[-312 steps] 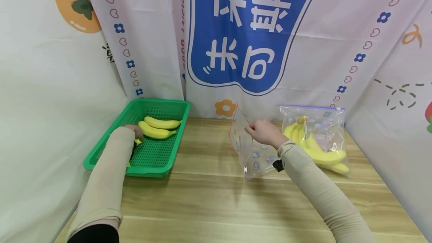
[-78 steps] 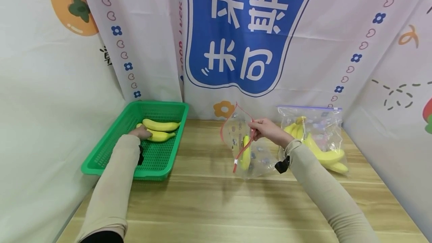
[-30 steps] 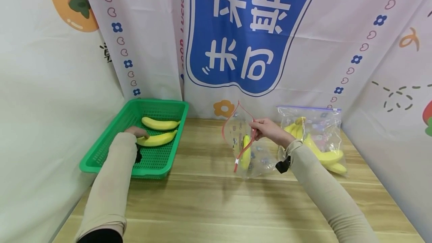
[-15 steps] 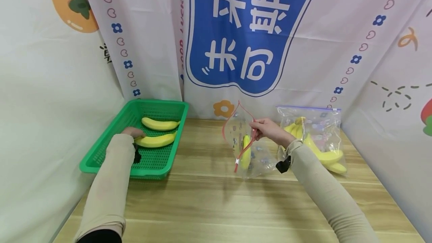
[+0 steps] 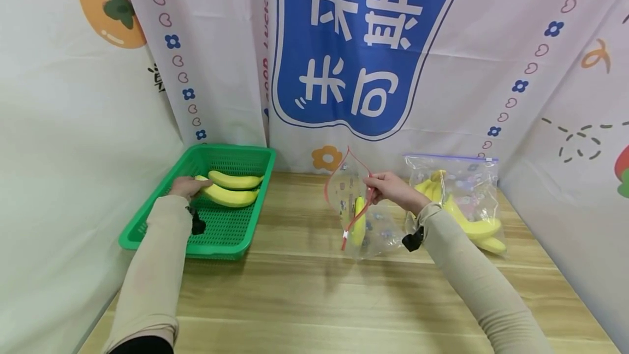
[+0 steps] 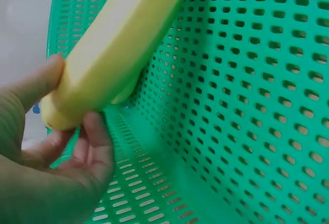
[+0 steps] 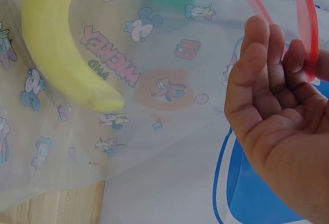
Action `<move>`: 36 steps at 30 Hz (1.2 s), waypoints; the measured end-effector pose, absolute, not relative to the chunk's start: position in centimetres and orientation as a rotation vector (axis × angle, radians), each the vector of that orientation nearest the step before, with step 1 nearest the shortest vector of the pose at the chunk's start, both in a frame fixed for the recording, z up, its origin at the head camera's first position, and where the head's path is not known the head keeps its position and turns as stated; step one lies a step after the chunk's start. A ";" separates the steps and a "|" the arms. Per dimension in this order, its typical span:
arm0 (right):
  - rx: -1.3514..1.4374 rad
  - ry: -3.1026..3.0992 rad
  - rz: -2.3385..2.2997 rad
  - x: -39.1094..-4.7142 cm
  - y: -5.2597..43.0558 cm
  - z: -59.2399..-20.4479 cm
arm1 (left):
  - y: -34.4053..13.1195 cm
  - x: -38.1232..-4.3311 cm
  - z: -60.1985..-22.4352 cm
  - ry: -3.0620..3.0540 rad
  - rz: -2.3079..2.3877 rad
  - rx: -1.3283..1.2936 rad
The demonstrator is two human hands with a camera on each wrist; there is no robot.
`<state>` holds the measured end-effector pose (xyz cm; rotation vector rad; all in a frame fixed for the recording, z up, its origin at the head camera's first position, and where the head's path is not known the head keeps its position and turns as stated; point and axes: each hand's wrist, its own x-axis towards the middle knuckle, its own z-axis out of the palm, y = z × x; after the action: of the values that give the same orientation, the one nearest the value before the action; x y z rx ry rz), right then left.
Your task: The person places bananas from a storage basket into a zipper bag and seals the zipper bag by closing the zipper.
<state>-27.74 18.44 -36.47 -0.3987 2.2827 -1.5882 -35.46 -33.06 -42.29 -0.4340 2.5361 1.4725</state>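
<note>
My left hand (image 5: pixel 185 187) is over the green basket (image 5: pixel 250 236), pinching one end of a yellow banana (image 5: pixel 230 197). In the left wrist view, thumb and fingertips sit on opposite sides of the banana's blunt tip (image 6: pixel 56 113). A second banana (image 5: pixel 236 180) lies just behind it in the basket. My right hand (image 5: pixel 393 189) pinches the red zip edge of a clear printed zip bag (image 5: pixel 380 234), keeping its mouth spread toward the left. Inside that bag stands one banana (image 5: pixel 360 222), seen through the plastic in the right wrist view.
To the right, a clear zip bag with a purple zip (image 5: pixel 457 155) holds several bananas (image 5: pixel 472 226) and leans near the back curtain (image 5: pixel 442 97). Wooden tabletop (image 5: pixel 304 288) lies between basket and bags. Printed cloth walls stand at both sides.
A banana has entered the red-zip bag since the oldest frame. Lately my left hand shifted slightly left and farther back, lifting the pinched banana's end. My right hand keeps its hold.
</note>
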 end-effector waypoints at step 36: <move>-0.409 2.131 -1.714 -27.6 18.9 -36.8 | -30.8 -32.7 -36.3 2.027 2.454 -0.491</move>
<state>-27.61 18.85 -36.82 -0.4093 2.1306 -1.7139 -32.69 -30.79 -36.31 -0.4912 2.0273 2.4538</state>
